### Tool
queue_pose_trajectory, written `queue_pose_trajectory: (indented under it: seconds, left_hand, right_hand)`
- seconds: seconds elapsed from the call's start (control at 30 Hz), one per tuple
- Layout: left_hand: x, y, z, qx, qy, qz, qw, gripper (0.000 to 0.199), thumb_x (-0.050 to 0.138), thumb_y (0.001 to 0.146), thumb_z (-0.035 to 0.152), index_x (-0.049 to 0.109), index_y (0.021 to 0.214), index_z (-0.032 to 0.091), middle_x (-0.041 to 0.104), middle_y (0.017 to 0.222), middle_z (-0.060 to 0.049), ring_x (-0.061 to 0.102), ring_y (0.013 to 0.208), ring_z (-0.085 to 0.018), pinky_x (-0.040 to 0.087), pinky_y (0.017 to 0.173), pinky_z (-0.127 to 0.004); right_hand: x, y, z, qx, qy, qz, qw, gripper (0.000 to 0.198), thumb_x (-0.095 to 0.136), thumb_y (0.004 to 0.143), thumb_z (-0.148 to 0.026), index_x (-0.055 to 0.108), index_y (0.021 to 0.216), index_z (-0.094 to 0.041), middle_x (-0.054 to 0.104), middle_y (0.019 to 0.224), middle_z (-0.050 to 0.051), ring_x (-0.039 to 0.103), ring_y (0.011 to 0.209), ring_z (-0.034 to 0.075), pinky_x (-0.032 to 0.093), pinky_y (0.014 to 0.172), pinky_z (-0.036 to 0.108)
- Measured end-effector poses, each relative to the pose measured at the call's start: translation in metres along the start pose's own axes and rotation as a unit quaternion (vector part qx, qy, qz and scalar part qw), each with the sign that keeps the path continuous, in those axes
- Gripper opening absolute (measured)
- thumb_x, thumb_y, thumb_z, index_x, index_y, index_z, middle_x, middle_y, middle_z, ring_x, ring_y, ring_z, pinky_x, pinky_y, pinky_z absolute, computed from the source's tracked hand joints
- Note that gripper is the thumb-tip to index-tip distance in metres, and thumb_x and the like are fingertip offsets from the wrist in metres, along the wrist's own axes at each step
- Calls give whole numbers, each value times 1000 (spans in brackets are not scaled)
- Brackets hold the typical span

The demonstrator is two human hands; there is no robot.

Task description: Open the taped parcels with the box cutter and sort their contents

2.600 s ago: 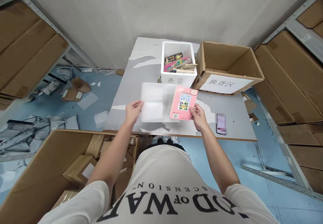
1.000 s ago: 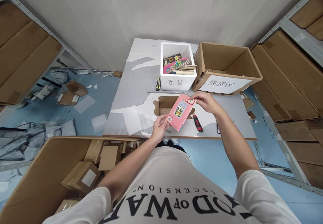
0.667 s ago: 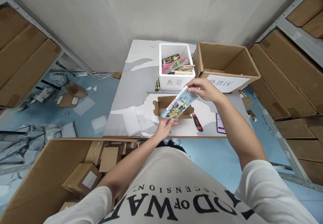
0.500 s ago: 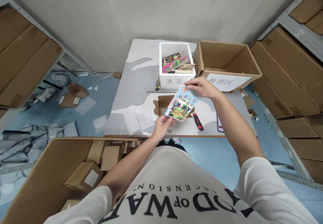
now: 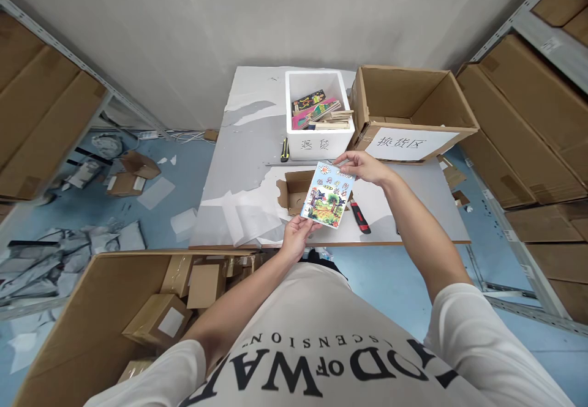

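A thin picture book (image 5: 327,197) with a light-blue cover, trees and printed characters is held up over the table. My left hand (image 5: 297,235) pinches its lower left corner, and my right hand (image 5: 362,167) grips its upper right corner. Behind the book an open small cardboard box (image 5: 294,188) lies on the table, partly hidden by it. To the right of the book is a red and black box cutter (image 5: 361,217). A yellow and black box cutter (image 5: 285,149) lies beside the white foam bin (image 5: 320,145), which holds several books.
A large open cardboard box (image 5: 416,131) with a handwritten label stands at the table's back right. At lower left, a big carton (image 5: 92,315) holds several small parcels (image 5: 158,320). Shelves with brown cartons (image 5: 523,119) flank both sides. Wrappings and scraps (image 5: 156,193) litter the blue floor.
The book has turned more upright, its cover now facing me more squarely. Both hands have shifted slightly with it and still hold it. The view has moved a little.
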State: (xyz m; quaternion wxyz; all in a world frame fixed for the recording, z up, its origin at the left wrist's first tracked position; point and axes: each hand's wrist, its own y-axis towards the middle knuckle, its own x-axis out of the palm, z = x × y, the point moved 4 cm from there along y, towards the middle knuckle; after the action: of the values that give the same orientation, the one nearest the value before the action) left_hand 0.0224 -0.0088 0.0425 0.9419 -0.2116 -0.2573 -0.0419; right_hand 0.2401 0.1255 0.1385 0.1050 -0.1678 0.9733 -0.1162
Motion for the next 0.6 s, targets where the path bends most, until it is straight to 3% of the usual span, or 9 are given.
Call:
queue_pose_trajectory:
  seconds: [0.33,0.6]
  left_hand:
    - [1,-1,0,-9,-13,0,1000,40,82,63,44,60,83,17,74,86,-4,71,80,-17,52,92,-36]
    - [2,0,-1,-22,-17,8,1000,38,81,65,42,59,83,16,73,83,-4,72,78,-16,51,89,-33]
  right_hand:
    - [1,4,3,-12,10,-17,1000,27,76,71,-27,67,95,-20,71,70,0,60,54,11,39,40,18]
    - [-1,2,1,-20,-7,-47,999,24,73,75,-27,70,98,-19,70,76,1,59,58,11,45,47,20]
